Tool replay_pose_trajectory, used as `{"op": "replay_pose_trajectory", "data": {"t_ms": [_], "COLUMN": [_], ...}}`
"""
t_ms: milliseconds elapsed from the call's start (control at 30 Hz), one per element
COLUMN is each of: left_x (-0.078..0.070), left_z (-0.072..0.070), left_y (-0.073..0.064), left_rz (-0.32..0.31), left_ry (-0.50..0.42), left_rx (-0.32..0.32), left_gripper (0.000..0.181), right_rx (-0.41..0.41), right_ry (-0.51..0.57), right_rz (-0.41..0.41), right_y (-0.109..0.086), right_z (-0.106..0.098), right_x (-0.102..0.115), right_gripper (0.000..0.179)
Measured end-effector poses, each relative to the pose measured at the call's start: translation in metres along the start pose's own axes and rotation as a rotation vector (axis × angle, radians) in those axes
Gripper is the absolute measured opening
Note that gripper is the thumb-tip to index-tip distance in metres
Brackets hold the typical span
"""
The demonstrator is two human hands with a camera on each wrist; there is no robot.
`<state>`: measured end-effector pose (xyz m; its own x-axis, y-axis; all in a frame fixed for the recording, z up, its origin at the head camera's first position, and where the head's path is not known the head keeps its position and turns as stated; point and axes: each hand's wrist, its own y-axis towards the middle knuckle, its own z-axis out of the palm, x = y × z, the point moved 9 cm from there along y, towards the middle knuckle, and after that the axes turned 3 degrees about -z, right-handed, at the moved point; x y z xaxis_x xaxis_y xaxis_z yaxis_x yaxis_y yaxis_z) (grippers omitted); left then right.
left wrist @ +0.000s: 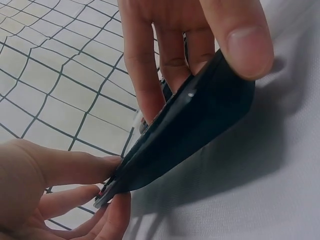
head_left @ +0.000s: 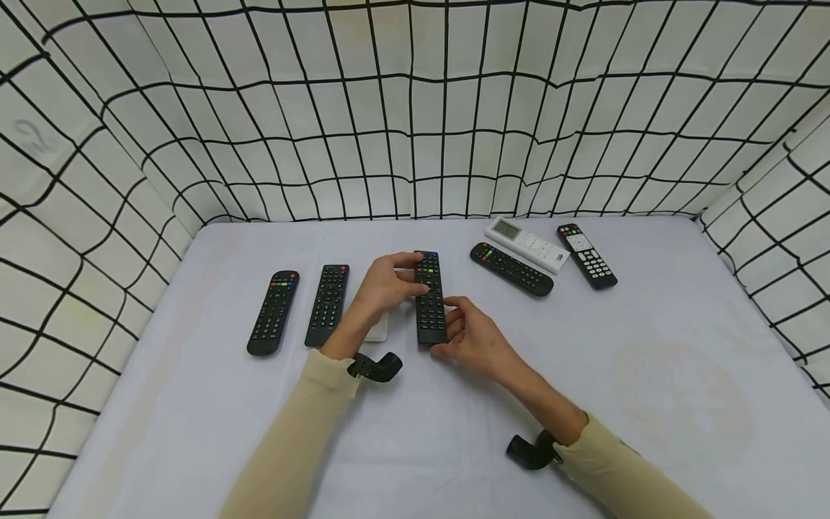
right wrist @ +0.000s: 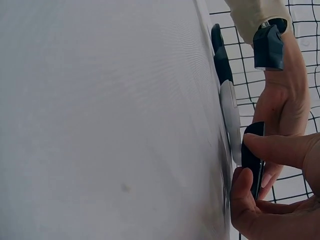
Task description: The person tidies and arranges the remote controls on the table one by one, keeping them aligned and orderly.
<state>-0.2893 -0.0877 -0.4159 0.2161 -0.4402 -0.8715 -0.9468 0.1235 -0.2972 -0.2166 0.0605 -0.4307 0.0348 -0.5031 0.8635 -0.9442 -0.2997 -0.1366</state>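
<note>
A black remote control (head_left: 430,310) with rows of buttons is held over the white table, tilted in the left wrist view. My left hand (head_left: 384,285) pinches its far end, thumb on the button face. The right hand (head_left: 476,339) grips the near end from the right, with the thumb (left wrist: 250,50) at the lower edge and fingers along the side. In the left wrist view the remote's smooth back (left wrist: 200,125) shows above its shadow. Under my left hand lies a white remote (head_left: 378,330), mostly hidden.
Two black remotes (head_left: 274,313) (head_left: 328,304) lie to the left. On the right, a black remote (head_left: 512,269), a white remote with a screen (head_left: 528,245) and a black one with pale buttons (head_left: 586,256) lie grouped. Black netting (head_left: 428,108) over white walls encloses the table (head_left: 402,447).
</note>
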Motion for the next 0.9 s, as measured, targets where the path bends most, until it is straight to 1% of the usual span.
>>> {"op": "replay_pose_trajectory", "data": {"t_ms": [100,300,600,733,900], "left_x": [-0.0009,-0.0027,-0.0076,-0.0065,-0.0045], "left_z": [-0.0007,-0.001,0.0004,0.0024,0.005], "left_y": [-0.0013,-0.0013,-0.0036,-0.003,-0.0015], "left_rz": [0.001,0.01,0.024,0.017,0.019], "left_ry": [0.028,0.146,0.271,0.301,0.318], "left_rx": [-0.007,-0.03,-0.052,-0.047,-0.043], "left_gripper": [0.065,0.065,0.066,0.066,0.064], "right_rx": [-0.003,-0.015,-0.036,-0.031,-0.035], "right_ry": [-0.001,-0.015,-0.05,-0.066,-0.074], "right_rz": [-0.007,-0.019,-0.002,0.003,0.01], "right_y": [0.0008,0.0014,0.0035,0.0047,0.005], "right_z": [0.0012,0.0025,0.0062,0.0086,0.0088], "right_x": [0.0003,0.0041,0.0061,0.0038,0.0041], "right_gripper": [0.084,0.084,0.081,0.08,0.08]}}
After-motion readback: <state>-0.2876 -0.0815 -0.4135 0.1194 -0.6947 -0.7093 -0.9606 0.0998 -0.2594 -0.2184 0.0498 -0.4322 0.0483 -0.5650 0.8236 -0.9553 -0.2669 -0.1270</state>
